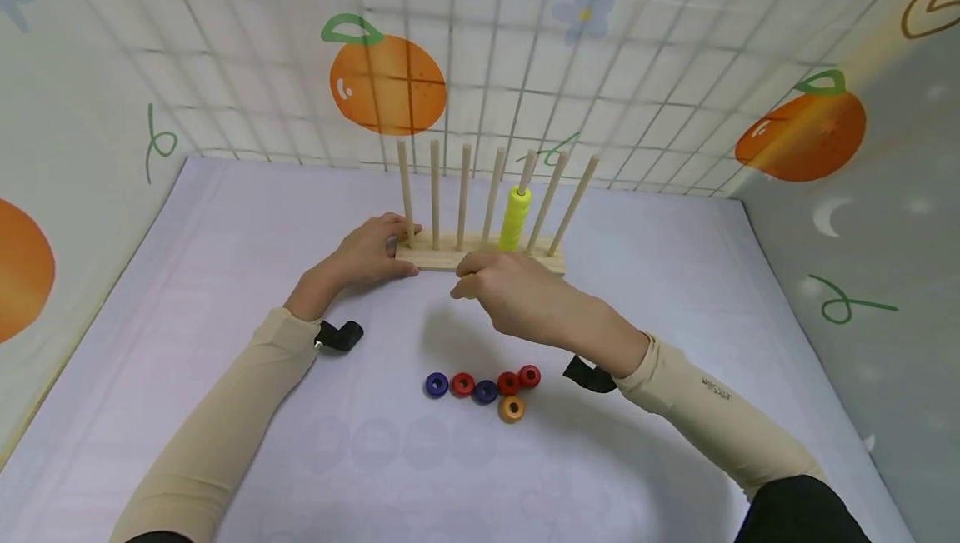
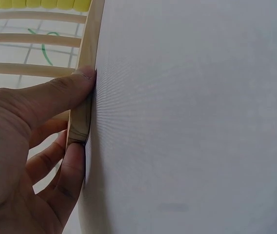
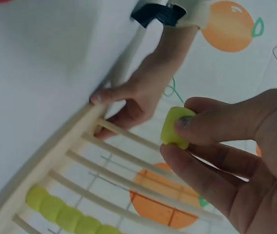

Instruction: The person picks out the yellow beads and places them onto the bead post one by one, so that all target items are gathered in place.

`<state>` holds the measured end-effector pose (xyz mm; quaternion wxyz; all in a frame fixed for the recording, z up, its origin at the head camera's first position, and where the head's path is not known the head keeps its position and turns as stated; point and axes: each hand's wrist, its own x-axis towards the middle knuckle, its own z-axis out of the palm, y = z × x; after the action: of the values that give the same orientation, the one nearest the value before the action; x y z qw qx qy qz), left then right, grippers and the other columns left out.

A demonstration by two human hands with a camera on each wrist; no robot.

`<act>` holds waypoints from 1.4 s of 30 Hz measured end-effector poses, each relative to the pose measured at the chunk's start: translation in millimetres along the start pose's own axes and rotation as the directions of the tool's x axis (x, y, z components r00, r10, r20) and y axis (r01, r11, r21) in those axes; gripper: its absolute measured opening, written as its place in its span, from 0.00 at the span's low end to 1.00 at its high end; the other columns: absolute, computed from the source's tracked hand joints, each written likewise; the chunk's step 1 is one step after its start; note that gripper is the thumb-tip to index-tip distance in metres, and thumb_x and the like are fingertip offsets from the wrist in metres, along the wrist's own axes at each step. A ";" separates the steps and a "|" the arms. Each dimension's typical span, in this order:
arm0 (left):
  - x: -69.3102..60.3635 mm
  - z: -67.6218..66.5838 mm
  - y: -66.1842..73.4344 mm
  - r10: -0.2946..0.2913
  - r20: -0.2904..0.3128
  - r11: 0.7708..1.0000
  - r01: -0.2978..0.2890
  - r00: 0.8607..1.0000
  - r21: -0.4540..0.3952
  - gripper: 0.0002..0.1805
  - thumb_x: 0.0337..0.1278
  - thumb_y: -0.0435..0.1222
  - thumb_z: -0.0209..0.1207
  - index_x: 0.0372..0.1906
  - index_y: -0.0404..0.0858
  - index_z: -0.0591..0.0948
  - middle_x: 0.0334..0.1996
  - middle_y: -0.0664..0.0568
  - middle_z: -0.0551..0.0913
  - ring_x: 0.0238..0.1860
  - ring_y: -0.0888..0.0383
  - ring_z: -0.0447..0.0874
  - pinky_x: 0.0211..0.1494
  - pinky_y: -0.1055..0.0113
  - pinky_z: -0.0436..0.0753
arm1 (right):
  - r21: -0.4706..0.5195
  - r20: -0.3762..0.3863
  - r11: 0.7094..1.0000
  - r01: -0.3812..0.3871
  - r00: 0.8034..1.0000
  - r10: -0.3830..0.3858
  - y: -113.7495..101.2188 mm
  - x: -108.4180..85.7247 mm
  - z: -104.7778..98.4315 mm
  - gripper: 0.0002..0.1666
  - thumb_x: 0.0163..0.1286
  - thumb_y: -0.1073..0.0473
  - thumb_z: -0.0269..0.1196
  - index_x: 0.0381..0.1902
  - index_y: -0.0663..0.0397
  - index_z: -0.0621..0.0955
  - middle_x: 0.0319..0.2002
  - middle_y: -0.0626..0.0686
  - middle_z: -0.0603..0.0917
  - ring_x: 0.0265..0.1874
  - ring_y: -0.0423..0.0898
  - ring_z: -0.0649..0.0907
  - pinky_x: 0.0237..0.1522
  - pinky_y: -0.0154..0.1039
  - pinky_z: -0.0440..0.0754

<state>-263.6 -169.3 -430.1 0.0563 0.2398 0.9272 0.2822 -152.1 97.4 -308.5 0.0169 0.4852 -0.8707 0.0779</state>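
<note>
A wooden peg rack [image 1: 431, 258] with several upright pegs stands on the table. My left hand [image 1: 367, 250] grips the left end of its base, thumb on the front edge and fingers around the end. A stack of yellow beads [image 1: 515, 218] fills the lower part of the third peg from the right. In front of the rack, raised over the table, is my right hand [image 1: 525, 293]. Between thumb and fingers it pinches a single yellow bead [image 3: 173, 129], which is mostly hidden in the head view.
Loose beads lie nearer to me: two blue beads [image 1: 437, 385], three red beads [image 1: 462, 385] and one orange bead [image 1: 512, 410]. Behind the rack rises a wire grid [image 1: 487, 68] with a fruit-printed cloth. The white tabletop [image 1: 360, 460] extends around everything.
</note>
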 end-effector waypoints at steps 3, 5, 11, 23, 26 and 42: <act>0.8 -0.2 -0.5 -0.012 0.003 1.000 0.012 1.000 0.001 0.38 0.51 0.45 0.74 0.68 0.39 0.76 0.66 0.43 0.72 0.63 0.44 0.69 0.59 0.46 0.71 | -0.007 -0.033 1.000 -0.009 0.999 0.009 2.7 -1.5 -7.6 0.23 0.59 0.80 0.61 0.46 0.56 0.89 0.46 0.53 0.85 0.46 0.47 0.84 0.41 0.37 0.83; 1.0 -0.2 -1.1 -0.012 0.004 1.000 0.012 1.000 0.006 0.38 0.51 0.45 0.74 0.68 0.39 0.76 0.66 0.43 0.72 0.64 0.43 0.68 0.60 0.46 0.70 | -0.005 -0.054 1.000 -0.019 0.998 0.019 4.1 -2.8 -13.1 0.21 0.60 0.80 0.62 0.45 0.57 0.89 0.45 0.52 0.85 0.45 0.47 0.84 0.41 0.38 0.83; 0.5 -0.7 -0.2 -0.008 0.004 1.000 0.008 1.000 0.012 0.38 0.50 0.45 0.74 0.68 0.39 0.76 0.66 0.43 0.72 0.65 0.43 0.68 0.62 0.46 0.70 | 0.020 -0.101 0.999 -0.049 0.994 0.051 9.7 -7.2 -26.5 0.19 0.61 0.78 0.61 0.45 0.58 0.89 0.45 0.53 0.85 0.44 0.48 0.85 0.41 0.40 0.83; 0.6 -0.8 2.2 -0.028 0.013 1.000 0.028 1.000 0.005 0.38 0.50 0.44 0.74 0.68 0.40 0.76 0.66 0.43 0.72 0.67 0.44 0.67 0.63 0.46 0.68 | 0.018 -0.191 0.997 -0.070 0.979 0.073 19.8 -12.8 -49.2 0.19 0.62 0.79 0.59 0.45 0.61 0.89 0.46 0.57 0.85 0.47 0.52 0.84 0.45 0.44 0.82; 0.4 -0.8 1.6 -0.034 0.017 0.999 0.033 0.999 0.007 0.38 0.51 0.44 0.74 0.69 0.40 0.76 0.67 0.44 0.71 0.67 0.43 0.66 0.63 0.45 0.68 | 0.019 -0.218 0.996 -0.082 0.972 0.085 22.2 -15.0 -53.5 0.20 0.63 0.79 0.58 0.47 0.61 0.88 0.47 0.58 0.85 0.47 0.53 0.84 0.45 0.44 0.82; 1.8 1.1 -1.3 -0.010 -0.002 1.000 0.010 1.000 0.008 0.38 0.50 0.44 0.74 0.67 0.39 0.76 0.66 0.43 0.72 0.65 0.43 0.68 0.62 0.45 0.70 | 0.003 -0.307 0.991 -0.136 0.943 0.131 38.4 -18.6 -74.4 0.19 0.64 0.78 0.59 0.50 0.64 0.87 0.50 0.62 0.84 0.49 0.57 0.84 0.43 0.48 0.82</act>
<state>-265.5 -168.9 -431.8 0.0559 0.2354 0.9295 0.2782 -178.3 144.3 -241.6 0.1511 0.4069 -0.8891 0.1454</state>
